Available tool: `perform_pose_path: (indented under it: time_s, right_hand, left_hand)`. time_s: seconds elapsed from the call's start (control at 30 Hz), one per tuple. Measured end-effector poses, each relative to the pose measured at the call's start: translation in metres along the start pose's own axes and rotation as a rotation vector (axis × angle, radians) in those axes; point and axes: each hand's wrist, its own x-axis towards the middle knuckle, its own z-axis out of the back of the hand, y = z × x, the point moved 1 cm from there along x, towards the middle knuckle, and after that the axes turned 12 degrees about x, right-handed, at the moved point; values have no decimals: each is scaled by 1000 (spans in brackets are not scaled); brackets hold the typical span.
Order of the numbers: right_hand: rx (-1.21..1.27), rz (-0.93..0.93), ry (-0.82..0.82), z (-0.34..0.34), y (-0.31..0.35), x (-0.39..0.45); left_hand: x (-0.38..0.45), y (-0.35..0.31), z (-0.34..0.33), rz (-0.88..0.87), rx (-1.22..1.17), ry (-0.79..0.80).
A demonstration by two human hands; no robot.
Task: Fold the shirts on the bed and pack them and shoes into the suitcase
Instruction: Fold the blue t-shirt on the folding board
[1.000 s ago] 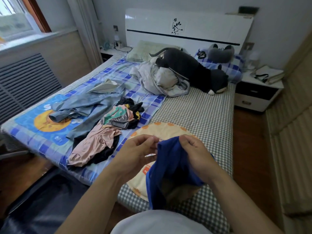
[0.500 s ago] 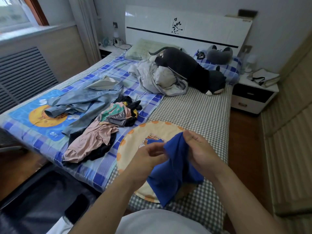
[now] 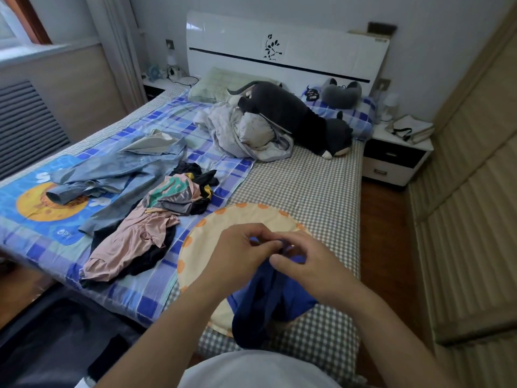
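Now blue shirt (image 3: 265, 306) hanging lengthwise, both hands pinching

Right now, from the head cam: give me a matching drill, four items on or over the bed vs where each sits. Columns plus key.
Things:
1. blue shirt
2. denim shirt
3. grey plush toy
4. pink garment

Places:
A. spread on the blue checked blanket, left side, beyond the pink one
B. lying near the headboard
C. held up by the left hand and right hand, over the round cushion
D. crumpled at the near left edge of the bed

Pairs: 1-C, 2-A, 3-B, 4-D
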Motion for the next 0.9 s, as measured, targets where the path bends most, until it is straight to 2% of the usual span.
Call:
perform_pose_path:
  time_s: [0.07,0.13,0.2,0.3,0.4,0.5,0.63,0.7,0.77,0.9]
  right_hand:
    - [-203,78,-46,0,-1,2]
    - [-244,110,-107,1,1,3]
    - [-337,91,-108,0,2,5]
    - [-549,48,-110,0,-1,9]
    - [-608,95,-265,3,1,11]
    - [-466,164,-381,5,15,8]
    - [-323,219,-548,15,30,4]
    - [-161,232,-690,31,35,1]
    - [33,223,-830,53,34,2]
    - [309,136,-1091,99,6,3]
  left_hand:
    - [2,-2,2,19,17,36]
    - [2,-4,3,-4,74,66]
    - [1,-6,1,-36,105,65]
    - [-3,-6,-9,-47,17,55]
    - [-9,8,-22,-52,-23,89]
    - [-6,44,-36,7,197,42]
    - [13,107,-21,305,491,-241]
    - [19,140,3,465,632,-261]
    - [17,165,23,546,740,-233]
    - [-2,192,32,671,752,-253]
